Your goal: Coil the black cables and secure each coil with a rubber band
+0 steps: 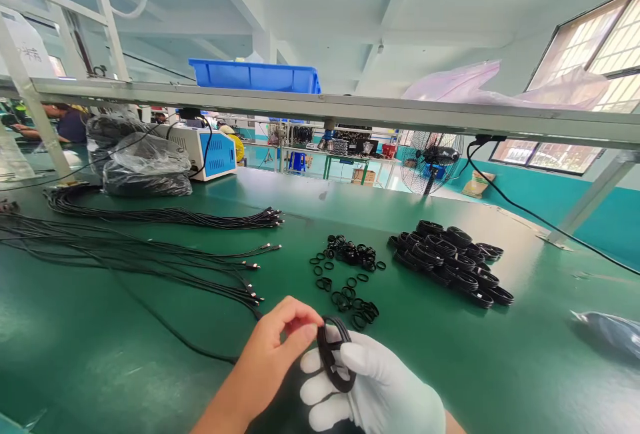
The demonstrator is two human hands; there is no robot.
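Observation:
In my right hand [380, 381], which wears a white glove, a black coiled cable [343, 379] is gripped between thumb and fingers. My bare left hand [275, 347] pinches the upper left edge of that coil with thumb and forefinger. Something dark crosses the middle of the coil; I cannot make out whether it is a band. Just beyond my hands lie loose black rings [356, 254], some heaped and some scattered. Straight black cables [200, 217] with metal-tipped plugs stretch out to the left. A pile of coiled black cables [450, 257] sits to the right.
The green table [150, 361] carries plastic-wrapped bundles [145, 167] and a blue-and-white machine [213, 154] at the back left. A shelf [360, 109] spans above, holding a blue bin [255, 77]. A bagged item [610, 331] lies at right; a fan [433, 157] stands behind.

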